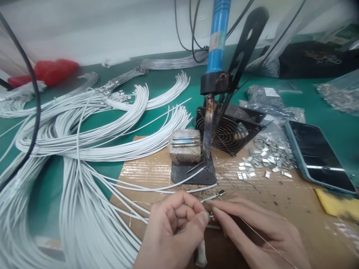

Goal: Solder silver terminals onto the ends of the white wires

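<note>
In front of the soldering iron (217,48), the left hand (175,226) pinches a cable end (211,216) pointing rightward, toward the right hand's (259,226) closed grip on thin wire (265,241).

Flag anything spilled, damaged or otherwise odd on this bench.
The cardboard is spotted with dark marks near the black base plate, so it looks soiled, possibly scorched. Small metal connectors lie loose beside the phone, some away from the main heap, as if spilled.

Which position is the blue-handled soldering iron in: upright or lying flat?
Upright, leaning slightly: the soldering iron has its blue handle at the top and metal shaft pointing down toward the black base plate.
</note>
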The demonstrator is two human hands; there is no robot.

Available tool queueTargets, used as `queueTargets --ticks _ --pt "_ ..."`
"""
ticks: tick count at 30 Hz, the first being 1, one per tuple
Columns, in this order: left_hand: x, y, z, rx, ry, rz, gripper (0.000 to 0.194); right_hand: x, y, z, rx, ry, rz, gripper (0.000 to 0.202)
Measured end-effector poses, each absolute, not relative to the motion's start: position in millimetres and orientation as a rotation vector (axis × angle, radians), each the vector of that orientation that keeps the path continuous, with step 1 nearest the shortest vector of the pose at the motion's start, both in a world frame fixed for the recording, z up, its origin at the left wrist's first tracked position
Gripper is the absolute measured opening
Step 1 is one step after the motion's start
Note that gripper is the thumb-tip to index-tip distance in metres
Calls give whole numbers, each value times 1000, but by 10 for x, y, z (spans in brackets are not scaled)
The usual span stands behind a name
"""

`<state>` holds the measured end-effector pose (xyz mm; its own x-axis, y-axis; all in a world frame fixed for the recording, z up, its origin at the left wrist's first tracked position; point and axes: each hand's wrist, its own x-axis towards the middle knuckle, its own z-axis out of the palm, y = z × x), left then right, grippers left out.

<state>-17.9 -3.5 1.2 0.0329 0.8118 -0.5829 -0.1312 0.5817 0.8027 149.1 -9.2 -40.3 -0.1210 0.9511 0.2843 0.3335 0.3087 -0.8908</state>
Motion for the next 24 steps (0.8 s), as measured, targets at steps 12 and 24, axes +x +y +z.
queueTargets --ticks 12,24 --pt "-204 -44 19 643 1382 781 31 1686 56 -344 -862 -1973 861 58" --pt "-173 -23 31 703 1393 735 15 1882 107 -252 -1053 -1971 613 16"
